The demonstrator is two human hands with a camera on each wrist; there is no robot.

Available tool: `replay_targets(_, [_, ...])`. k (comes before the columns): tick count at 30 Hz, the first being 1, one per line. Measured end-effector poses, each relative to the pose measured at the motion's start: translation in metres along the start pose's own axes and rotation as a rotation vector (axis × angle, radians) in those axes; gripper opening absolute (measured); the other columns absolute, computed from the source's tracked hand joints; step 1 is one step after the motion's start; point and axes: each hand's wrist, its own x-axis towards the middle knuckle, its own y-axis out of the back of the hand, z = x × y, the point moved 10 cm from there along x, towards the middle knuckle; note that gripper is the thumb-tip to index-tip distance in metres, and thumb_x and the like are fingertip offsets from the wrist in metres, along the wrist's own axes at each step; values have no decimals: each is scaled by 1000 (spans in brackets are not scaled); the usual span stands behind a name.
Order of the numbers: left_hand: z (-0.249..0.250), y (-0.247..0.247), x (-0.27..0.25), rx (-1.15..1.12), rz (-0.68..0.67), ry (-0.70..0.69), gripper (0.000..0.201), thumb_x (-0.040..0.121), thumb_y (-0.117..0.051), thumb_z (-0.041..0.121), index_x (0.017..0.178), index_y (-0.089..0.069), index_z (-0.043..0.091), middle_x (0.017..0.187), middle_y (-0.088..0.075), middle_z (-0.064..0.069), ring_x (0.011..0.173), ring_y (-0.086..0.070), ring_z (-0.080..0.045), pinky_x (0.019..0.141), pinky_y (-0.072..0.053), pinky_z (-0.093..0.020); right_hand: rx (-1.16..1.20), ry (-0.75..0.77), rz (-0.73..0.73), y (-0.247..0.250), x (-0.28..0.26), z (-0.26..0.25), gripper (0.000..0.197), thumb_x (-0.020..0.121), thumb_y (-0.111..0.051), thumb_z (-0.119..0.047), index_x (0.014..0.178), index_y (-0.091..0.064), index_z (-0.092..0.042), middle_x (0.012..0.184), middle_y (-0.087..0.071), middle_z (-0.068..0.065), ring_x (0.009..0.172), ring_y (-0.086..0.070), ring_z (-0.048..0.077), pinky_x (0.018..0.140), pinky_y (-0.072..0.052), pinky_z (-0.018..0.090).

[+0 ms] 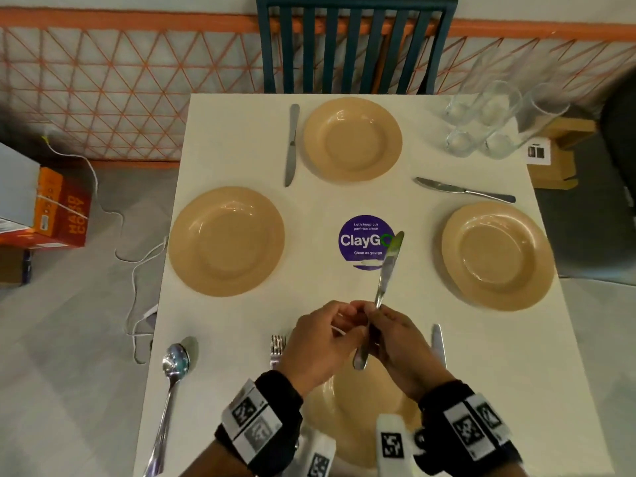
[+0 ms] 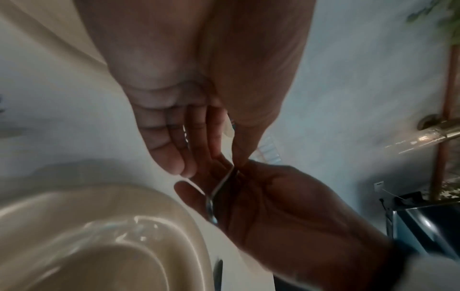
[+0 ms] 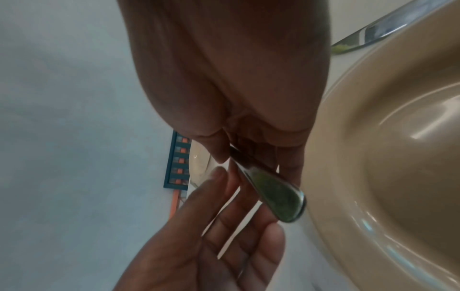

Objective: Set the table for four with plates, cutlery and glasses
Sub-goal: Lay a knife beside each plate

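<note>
Above the near tan plate (image 1: 358,404), both hands meet on one table knife (image 1: 387,266), its blade pointing away toward the table centre. My right hand (image 1: 377,316) pinches the knife's handle (image 3: 273,193). My left hand (image 1: 354,311) pinches the thin neck of the knife (image 2: 225,178) between thumb and forefinger, its other fingers loose. Tan plates lie at the far side (image 1: 352,173), the left (image 1: 225,287) and the right (image 1: 497,301). Knives rest by the far plate (image 1: 292,146), the right plate (image 1: 464,190) and the near plate (image 1: 438,342).
A stack of forks (image 1: 278,347) lies left of my hands and a spoon (image 1: 173,366) near the table's left edge. Several glasses (image 1: 488,122) cluster at the far right corner. A purple sticker (image 1: 358,241) marks the centre. A dark chair (image 1: 354,46) stands beyond the table.
</note>
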Motion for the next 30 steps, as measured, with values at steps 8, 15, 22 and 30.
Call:
replay_targets(8, [-7,0,-49,-76,100,-29,20,85,-75,18,103,-67,21,87,-72,4,75,-71,-5,64,-50,-12,-21,89,-26,-19,-31,18,33,104,-46,-22,113,-64,4,95,-71,20,82,-68,31,59,-51,39])
replay_targets(15, [-7,1,-101,-97,247,-44,26,83,-78,13,106,-66,18,82,-67,9,63,-69,-5,60,-56,-24,21,116,-158,-37,-58,37,31,103,-50,-24,111,-68,0,88,-70,13,70,-69,21,74,-50,43])
replay_targets(22, [-21,12,-139,464,323,-91,20,86,-64,23,104,-68,29,93,-73,8,85,-69,-15,80,-55,-36,-166,84,-272,-51,-84,75,26,101,-54,-28,119,-68,-15,104,-75,4,100,-70,16,92,-53,32])
replay_targets(30, [-66,81,-139,731,330,31,21,85,-59,15,95,-71,28,85,-67,7,85,-64,-19,69,-47,-32,-574,46,-312,1,-112,101,25,96,-59,-38,119,-64,-29,113,-75,-8,103,-71,16,96,-55,36])
